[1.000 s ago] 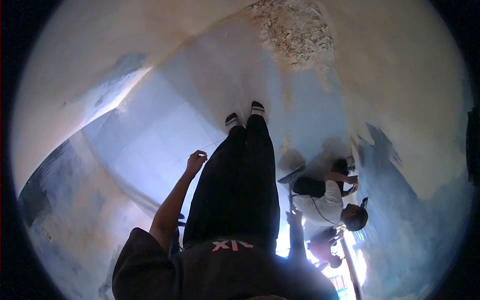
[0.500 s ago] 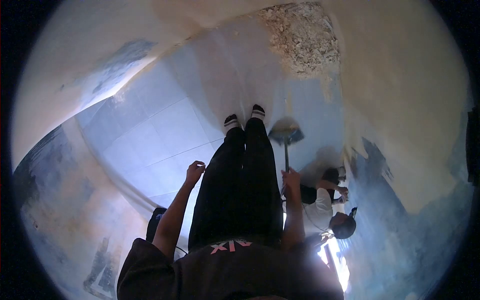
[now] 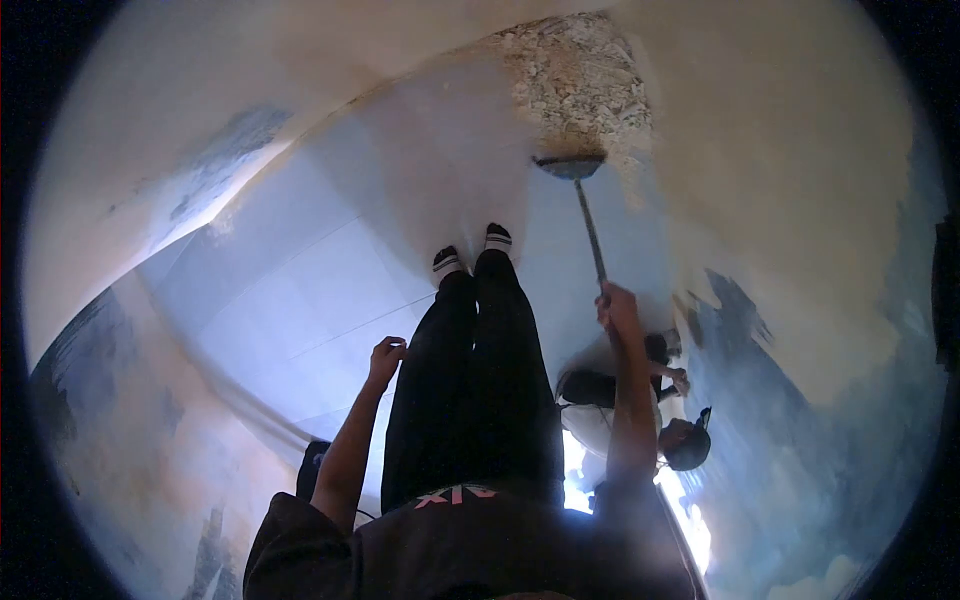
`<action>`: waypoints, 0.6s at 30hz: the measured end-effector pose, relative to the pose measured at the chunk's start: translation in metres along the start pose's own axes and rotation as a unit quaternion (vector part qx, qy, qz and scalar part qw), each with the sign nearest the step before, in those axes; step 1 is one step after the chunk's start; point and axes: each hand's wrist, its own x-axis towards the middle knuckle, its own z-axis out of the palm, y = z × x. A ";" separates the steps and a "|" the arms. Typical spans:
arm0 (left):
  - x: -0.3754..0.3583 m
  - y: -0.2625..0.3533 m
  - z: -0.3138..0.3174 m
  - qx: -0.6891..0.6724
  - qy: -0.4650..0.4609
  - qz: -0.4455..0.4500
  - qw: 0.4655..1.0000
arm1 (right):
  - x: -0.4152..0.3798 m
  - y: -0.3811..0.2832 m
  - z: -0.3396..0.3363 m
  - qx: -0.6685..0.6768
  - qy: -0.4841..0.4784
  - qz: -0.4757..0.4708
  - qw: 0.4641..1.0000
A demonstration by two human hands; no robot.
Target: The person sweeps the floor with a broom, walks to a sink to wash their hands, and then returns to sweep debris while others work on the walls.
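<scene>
My right hand [image 3: 620,305] is wrapped round the handle of a broom [image 3: 590,230]. The broom head [image 3: 570,168] is on the floor at the near edge of a heap of pale, flaky scraps [image 3: 580,85]. At my left side hangs my left hand [image 3: 387,358], its fingers loosely bent and apart, holding nothing. It is beside my left thigh and touches no object that I can see.
A person [image 3: 640,420] in a white top and dark cap crouches close to the right wall [image 3: 800,250], partly behind my right arm. My socked feet stand on the tiled floor [image 3: 330,270]. Another wall [image 3: 200,130] runs along the far left, with patchy paint.
My right hand has reached forward, pushing the broom from beside my feet up to the heap of scraps. The left hand hangs much as before. My view has shifted slightly.
</scene>
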 end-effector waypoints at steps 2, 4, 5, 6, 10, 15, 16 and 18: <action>0.002 0.009 -0.003 0.003 0.010 -0.001 1.000 | -0.053 -0.004 0.011 -0.230 0.033 -0.056 0.971; -0.001 0.021 -0.005 0.009 0.027 0.000 1.000 | -0.077 0.047 0.011 -0.546 0.182 -0.359 0.735; 0.000 0.025 -0.006 0.021 0.028 -0.003 0.999 | -0.085 0.075 0.007 -0.547 0.190 -0.350 0.736; 0.004 0.022 -0.007 0.034 0.028 -0.004 0.999 | -0.094 0.094 0.004 -0.547 0.200 -0.341 0.738; 0.022 0.025 -0.009 0.106 0.027 -0.009 0.994 | -0.112 0.160 -0.032 -0.112 0.065 0.077 0.989; 0.029 0.044 -0.007 0.116 0.033 -0.014 0.993 | -0.134 0.198 -0.083 -0.016 0.093 0.173 0.980; 0.028 0.047 -0.003 0.110 0.030 -0.014 0.993 | -0.129 0.222 -0.098 -0.028 0.129 0.185 0.974; 0.032 0.058 0.007 0.102 0.021 -0.013 0.995 | -0.104 0.263 -0.129 -0.296 0.240 0.076 0.922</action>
